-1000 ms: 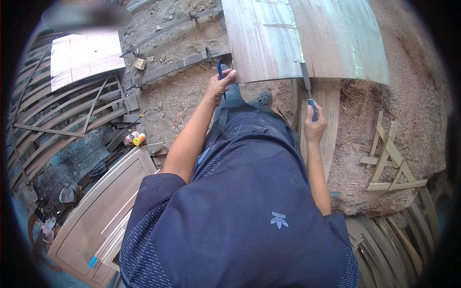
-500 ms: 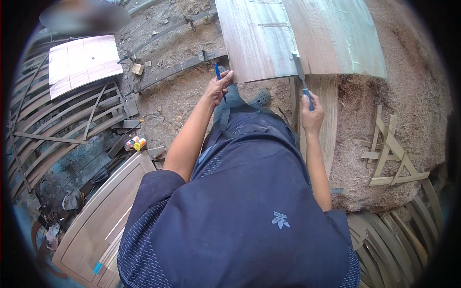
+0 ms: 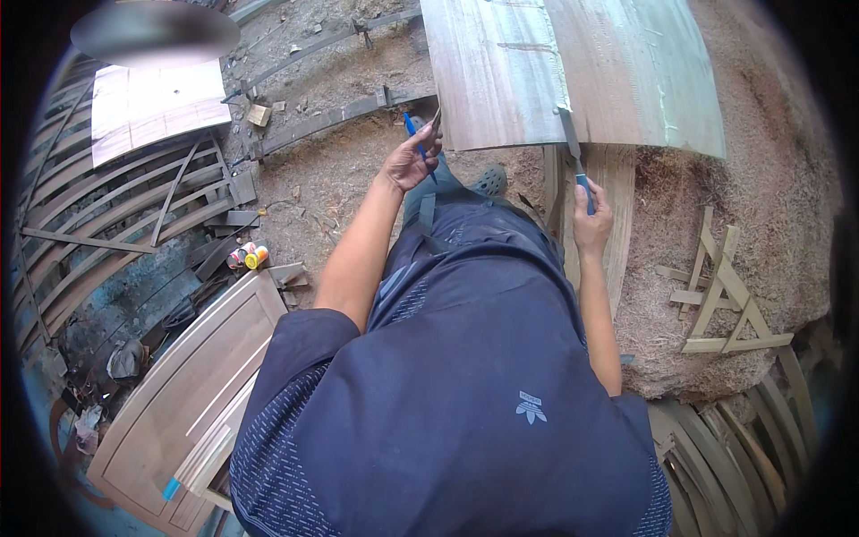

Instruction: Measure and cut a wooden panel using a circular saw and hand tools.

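A broad, thin wooden panel [image 3: 501, 94] lies in front of me. Whitish, glue-like lines run along its seams. In my right hand [image 3: 591, 219] is a blue-handled chisel [image 3: 573, 141]. Its narrow metal blade overlaps the panel's near edge, and the tip rests at the middle seam. A small pale lump shows at that tip. My left hand [image 3: 412, 165] grips a blue pen [image 3: 411, 127], pointing up and slightly left. Those fingers are close to the panel's left corner; whether they touch it I cannot tell.
Left stands a rack of curved slats [image 3: 107, 228] with a pale sheet [image 3: 161, 112] on it. A framed wooden door panel [image 3: 206, 358] and small cans [image 3: 255, 258] lie at lower left. Nailed wooden strips [image 3: 729, 300] lie on sawdust [image 3: 662, 251] at right. A plank [image 3: 617, 215] runs beneath the panel.
The panel and right hand sit slightly farther right in view, as the surroundings shift a little left. The chisel tip stays at the seam. My left hand has turned slightly, still with the pen.
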The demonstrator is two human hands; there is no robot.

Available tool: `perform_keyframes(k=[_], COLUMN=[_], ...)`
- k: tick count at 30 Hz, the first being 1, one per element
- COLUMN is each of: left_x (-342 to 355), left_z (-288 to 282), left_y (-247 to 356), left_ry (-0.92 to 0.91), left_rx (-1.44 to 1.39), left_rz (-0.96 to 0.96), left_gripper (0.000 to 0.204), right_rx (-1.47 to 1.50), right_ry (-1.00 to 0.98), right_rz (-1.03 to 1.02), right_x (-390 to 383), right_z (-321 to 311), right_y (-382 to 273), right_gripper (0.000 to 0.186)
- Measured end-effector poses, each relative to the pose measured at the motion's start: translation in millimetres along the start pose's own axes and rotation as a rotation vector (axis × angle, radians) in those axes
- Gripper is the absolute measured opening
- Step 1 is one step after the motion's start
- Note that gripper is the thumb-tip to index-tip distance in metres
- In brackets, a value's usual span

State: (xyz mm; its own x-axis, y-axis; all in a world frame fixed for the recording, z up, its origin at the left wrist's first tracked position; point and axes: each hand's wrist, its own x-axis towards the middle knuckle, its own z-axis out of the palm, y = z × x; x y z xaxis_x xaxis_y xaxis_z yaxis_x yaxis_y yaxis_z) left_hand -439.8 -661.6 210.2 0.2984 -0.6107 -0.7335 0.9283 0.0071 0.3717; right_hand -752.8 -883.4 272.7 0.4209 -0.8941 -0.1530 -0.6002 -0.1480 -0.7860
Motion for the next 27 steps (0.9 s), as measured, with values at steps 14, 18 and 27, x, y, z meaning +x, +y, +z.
perform_keyframes(k=[14, 18, 27], left_x=[-3, 9, -19], left_z=[-64, -48, 58], left_y=[-9, -2, -46], left_ry=[0.899, 1.246, 0.408], left_rx=[0.324, 0.449, 0.987], left_rz=[0.368, 0.825, 0.743], left_gripper=[0.045, 0.045, 0.052], right_rx=[-0.016, -0.028, 0.032], right_ry=[-0.009, -0.038, 0.009], right_rz=[-0.027, 0.002, -0.039], right_x=[5, 4, -16], right_z=[-3, -4, 14], right_y=[-3, -8, -10], right_gripper=[0.035, 0.035, 0.036])
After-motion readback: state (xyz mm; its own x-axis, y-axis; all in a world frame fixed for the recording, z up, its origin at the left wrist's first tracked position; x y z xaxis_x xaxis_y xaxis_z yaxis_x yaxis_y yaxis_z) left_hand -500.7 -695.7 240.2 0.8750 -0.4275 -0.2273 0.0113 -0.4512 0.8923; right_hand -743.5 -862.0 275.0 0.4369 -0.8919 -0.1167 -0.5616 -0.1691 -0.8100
